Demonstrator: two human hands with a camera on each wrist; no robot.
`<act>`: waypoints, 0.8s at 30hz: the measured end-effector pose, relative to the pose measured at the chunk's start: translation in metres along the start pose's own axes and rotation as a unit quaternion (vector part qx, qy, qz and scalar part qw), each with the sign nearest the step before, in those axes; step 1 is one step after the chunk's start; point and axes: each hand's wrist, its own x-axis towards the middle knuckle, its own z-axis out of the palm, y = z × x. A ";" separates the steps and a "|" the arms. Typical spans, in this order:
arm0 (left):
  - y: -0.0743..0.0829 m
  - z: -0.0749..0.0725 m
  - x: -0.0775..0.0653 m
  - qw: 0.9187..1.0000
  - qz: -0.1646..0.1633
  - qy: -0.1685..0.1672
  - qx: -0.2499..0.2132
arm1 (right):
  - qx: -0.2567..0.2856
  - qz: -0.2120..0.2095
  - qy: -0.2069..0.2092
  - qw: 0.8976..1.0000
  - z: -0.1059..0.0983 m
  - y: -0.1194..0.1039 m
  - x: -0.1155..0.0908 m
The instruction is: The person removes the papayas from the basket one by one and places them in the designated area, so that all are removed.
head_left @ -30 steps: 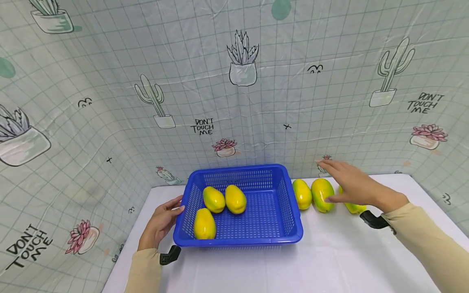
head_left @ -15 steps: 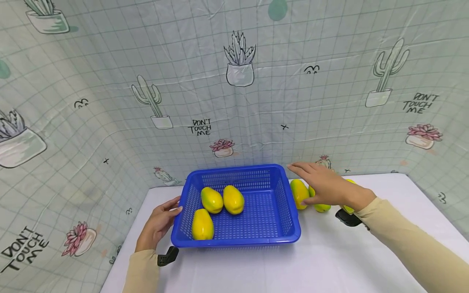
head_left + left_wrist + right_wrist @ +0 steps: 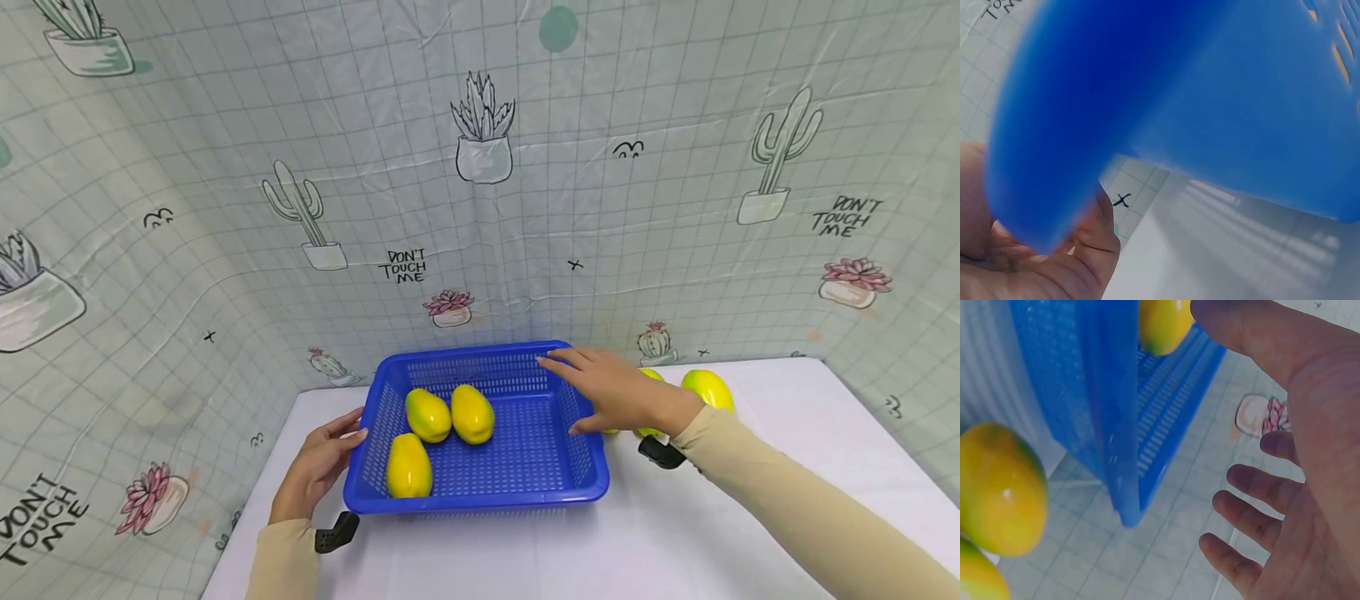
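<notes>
A blue plastic basket point(image 3: 517, 450) with slotted walls stands on the white table. Three glossy yellow-green, mango-like fruits lie in its left half: a front fruit point(image 3: 409, 467), a back-left fruit point(image 3: 428, 415) and a fruit beside it point(image 3: 472, 414). My left hand point(image 3: 318, 467) holds the basket's left side; in the left wrist view the rim sits between thumb and fingers. Over the basket's right rim hovers my right hand point(image 3: 611, 392), fingers spread and holding nothing. The right wrist view shows its fingers point(image 3: 1247, 519) apart from the rim.
More of these fruits lie right of the basket, partly behind my right hand and wrist; one yellow fruit point(image 3: 708, 390) shows plainly. A cloth printed with cacti point(image 3: 495, 225) hangs close behind the table point(image 3: 480, 558) and along both sides.
My right hand has moved left, from above the fruits on the right to over the basket's right rim. The left hand stays at the basket; the head view has shifted slightly.
</notes>
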 end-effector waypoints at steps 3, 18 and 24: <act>0.000 -0.001 -0.001 1.000 -0.001 -0.002 -0.002 | 0.007 -0.006 -0.007 1.000 0.003 -0.005 0.007; -0.001 -0.001 0.000 1.000 0.002 -0.003 -0.015 | 0.034 -0.018 -0.051 0.998 0.008 -0.027 0.049; -0.001 -0.002 -0.001 1.000 0.006 -0.005 -0.014 | 0.039 -0.022 -0.078 0.996 0.017 -0.034 0.071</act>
